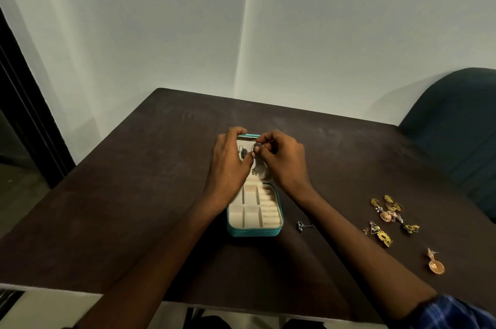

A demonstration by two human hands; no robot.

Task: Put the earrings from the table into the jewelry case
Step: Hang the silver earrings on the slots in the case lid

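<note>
- Head view, looking down on a dark brown table (139, 194) set against a pale wall (161, 33).
- Jewelry case (255, 217), teal outside and cream inside, lying open near the middle of the table, lid half on the far side, tray half on the near side.
- Tray half: square compartments on the left and centre, a column of ring rolls along the right; no jewelry visible in these.
- Lid half: a dark earring (244, 152) hanging on the cream lining at the left, a second small dark earring (255, 171) lower down near the hinge.
- Left hand (228, 165) resting over the left edge of the lid half, fingers curled over its far rim, thumb pressed against the lining; steadying grasp on the case.
- Right hand (281, 159) over the right part of the lid half, fingertips pinching a small dark earring (258, 144) against the lining near the top.
- Both hands close together, thumbs nearly touching above the lid half.
- Silver earring (304, 226) lying on the table just right of the tray half, beside the right forearm.
- Cluster of gold and yellow earrings (389, 214) lying further right on the table, well apart from the case.
- Single round gold earring (436, 265) lying alone nearer the front edge, right of the cluster.
- Blue checked sleeve (453, 312) on the right arm at the lower right corner.
- Dark chair (456, 119) standing beyond the right side of the table.
- Dark door frame (24, 113) at the far left.
</note>
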